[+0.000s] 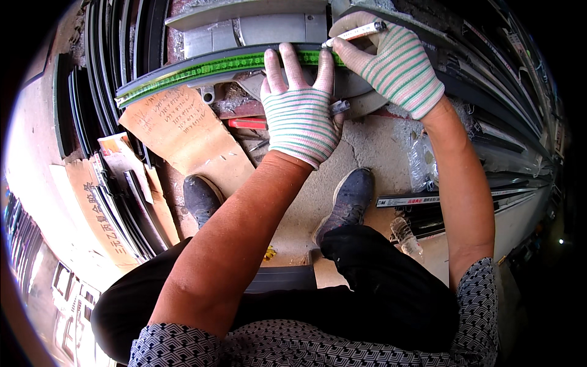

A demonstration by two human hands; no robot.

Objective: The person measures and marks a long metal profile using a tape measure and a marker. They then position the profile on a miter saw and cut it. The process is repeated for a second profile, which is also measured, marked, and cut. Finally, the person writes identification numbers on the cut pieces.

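A bright green tape measure (235,65) lies along a long dark strip (202,59) that curves across the top of the view. My left hand (304,116), in a white glove with green stripes, has its fingers spread, with the fingertips on the tape. My right hand (400,64), gloved alike, grips a white marker pen (361,32); the pen's tip meets the strip just beyond my left fingers. A red-handled tool (247,123) shows left of my left palm. A grey cylindrical end (340,107) pokes out on the palm's other side; whether they are joined is hidden.
Grey metal machine parts (269,27) stand behind the strip. Cardboard with handwriting (186,131) lies beneath its left end. Dark strips (107,61) are stacked at the left, with more long profiles (489,79) at the right. My shoes (348,199) rest on the concrete floor.
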